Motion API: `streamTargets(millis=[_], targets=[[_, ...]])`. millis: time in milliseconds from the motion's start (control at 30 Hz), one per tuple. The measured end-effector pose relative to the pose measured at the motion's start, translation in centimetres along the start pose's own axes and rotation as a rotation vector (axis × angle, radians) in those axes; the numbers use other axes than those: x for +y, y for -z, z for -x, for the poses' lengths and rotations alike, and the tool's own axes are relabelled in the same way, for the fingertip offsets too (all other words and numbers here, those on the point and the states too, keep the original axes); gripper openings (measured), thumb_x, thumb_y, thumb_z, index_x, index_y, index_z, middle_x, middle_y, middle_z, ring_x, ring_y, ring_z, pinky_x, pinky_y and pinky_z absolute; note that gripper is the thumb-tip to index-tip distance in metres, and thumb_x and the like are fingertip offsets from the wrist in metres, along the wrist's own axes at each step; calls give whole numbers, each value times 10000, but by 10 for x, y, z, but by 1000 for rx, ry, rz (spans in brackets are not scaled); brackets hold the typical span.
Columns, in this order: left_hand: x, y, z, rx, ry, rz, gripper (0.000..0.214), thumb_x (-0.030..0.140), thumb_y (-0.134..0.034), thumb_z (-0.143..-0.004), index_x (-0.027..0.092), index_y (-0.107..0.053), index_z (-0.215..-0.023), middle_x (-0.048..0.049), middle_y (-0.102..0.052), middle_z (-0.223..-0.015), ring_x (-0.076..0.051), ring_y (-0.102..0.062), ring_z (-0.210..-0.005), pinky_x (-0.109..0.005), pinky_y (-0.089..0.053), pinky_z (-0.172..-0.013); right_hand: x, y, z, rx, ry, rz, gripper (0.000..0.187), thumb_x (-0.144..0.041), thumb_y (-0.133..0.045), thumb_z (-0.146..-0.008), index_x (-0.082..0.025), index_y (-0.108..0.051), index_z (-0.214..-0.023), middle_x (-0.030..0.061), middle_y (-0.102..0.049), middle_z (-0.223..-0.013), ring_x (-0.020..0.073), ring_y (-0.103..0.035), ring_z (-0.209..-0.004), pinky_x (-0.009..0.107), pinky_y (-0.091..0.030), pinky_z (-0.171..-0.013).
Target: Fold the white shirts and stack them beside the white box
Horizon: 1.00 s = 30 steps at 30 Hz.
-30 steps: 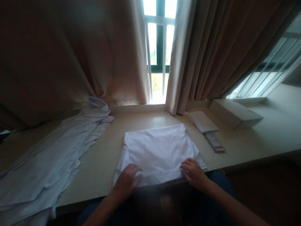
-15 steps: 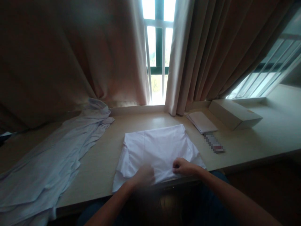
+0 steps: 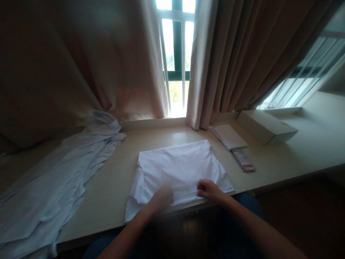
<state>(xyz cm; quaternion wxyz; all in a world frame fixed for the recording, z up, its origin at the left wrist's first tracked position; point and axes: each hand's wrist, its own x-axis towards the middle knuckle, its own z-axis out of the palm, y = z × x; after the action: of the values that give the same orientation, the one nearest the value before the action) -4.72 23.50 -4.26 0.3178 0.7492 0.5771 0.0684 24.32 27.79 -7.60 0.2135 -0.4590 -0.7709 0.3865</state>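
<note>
Surface (image 3: 107,187): pale, long. Crumpled cloth heap (image 3: 54,180): left part of surface. White cloth (image 3: 180,165): middle of surface, folded, long axis left to right. Box (image 3: 265,127): far right. Left hand (image 3: 162,199): blurred, at white cloth's near edge; grip I cannot tell. Right hand (image 3: 208,189): same edge, equally near, fingers curled; whether fabric pinched, I cannot tell.

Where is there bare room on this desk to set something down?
Bare desk lies between the rumpled cloth and the folded cloth, and between the box and the desk's front edge. It's crowded around the white stack and blurred item.
</note>
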Motion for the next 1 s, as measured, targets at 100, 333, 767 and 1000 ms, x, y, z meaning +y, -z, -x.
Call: streamTargets(millis=[100, 333, 767, 1000], targets=[[-1, -2, 7, 37, -20, -2, 103, 198, -489, -776, 189, -580, -825, -27, -578, -838, -153, -524, -804, -268, -402, -742, 0, -1, 1, 17, -9, -25, 172, -208, -743, -700, -190, -640, -837, -38, -571, -722, 118, -524, -672, 218, -385, -623], [-1, -12, 27, 178, -217, -197, 244, 159, -419, -868, 221, -654, -866, -64, -609, -949, -177, -566, -903, -307, -457, -820, -1, -1, 0, 49, 39, 9, 96, -146, -729, -699, -189, -660, -750, -8, -541, -813, 121, -540, -714, 221, -431, -656], [2, -77, 50, 316, -396, -455, 705, 241, -500, -844, 204, -229, -1494, -112, -335, -1525, -287, -239, -1423, -524, -313, -1131, -31, -23, 77, 57, 522, 542, 591, -151, -489, -904, -181, -327, -1471, 127, -423, -1458, 301, -326, -1377, 541, -335, -1095], [1, -64, 42, 420, -236, -303, 451, 304, -440, -905, 218, -482, -1346, -124, -512, -1383, -282, -410, -1329, -486, -357, -1097, -14, -18, 71, 195, 285, 493, 476, -208, -420, -950, -222, -388, -1425, 113, -507, -1378, 265, -456, -1264, 486, -367, -1054]])
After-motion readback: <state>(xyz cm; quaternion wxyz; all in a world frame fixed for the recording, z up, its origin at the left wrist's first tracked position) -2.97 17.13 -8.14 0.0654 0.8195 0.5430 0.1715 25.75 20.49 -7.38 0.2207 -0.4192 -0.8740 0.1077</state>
